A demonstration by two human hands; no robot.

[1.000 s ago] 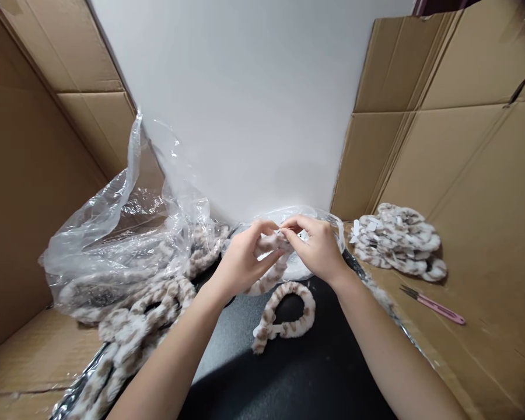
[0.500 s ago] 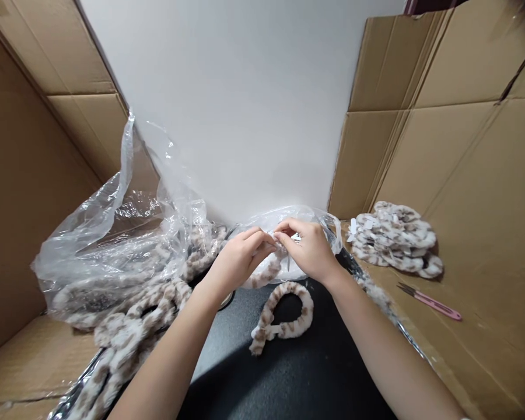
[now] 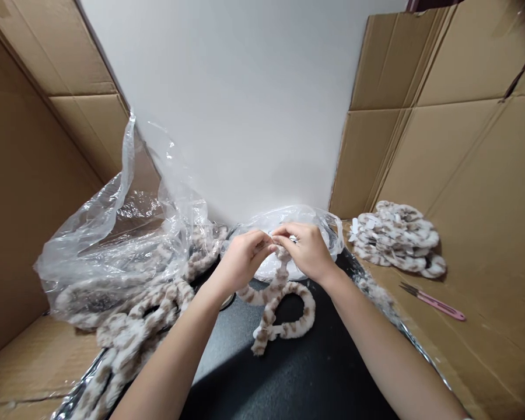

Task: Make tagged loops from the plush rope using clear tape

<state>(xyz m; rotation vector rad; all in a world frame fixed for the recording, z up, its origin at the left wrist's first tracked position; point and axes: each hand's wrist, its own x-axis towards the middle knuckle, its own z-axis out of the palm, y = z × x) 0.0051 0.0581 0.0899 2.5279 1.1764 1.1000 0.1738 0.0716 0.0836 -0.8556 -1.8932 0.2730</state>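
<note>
My left hand [image 3: 245,260] and my right hand [image 3: 305,249] meet above the black surface, with their fingers pinched at the upper end of a spotted furry band [image 3: 282,274]. This band hangs below the fingertips, and part of it is hidden behind my left hand. Just beneath lies another spotted furry loop [image 3: 306,312], with a small white tag [image 3: 276,330] at its lower left. The exact spot between my fingertips is too small to make out. Behind both hands rests a clear plastic bag [image 3: 262,220] with white pieces in it.
Many furry bands [image 3: 126,332] lie at the left, partly under a large clear plastic bag [image 3: 91,233]. At the right are a stack of tagged furry bands [image 3: 398,239] and pink-handled snips [image 3: 441,306]. Cardboard walls [image 3: 472,151] stand on both sides.
The held furry band has swung down and now hangs lower, touching or overlapping the loop on the surface. Both hands stay close together in nearly the same place.
</note>
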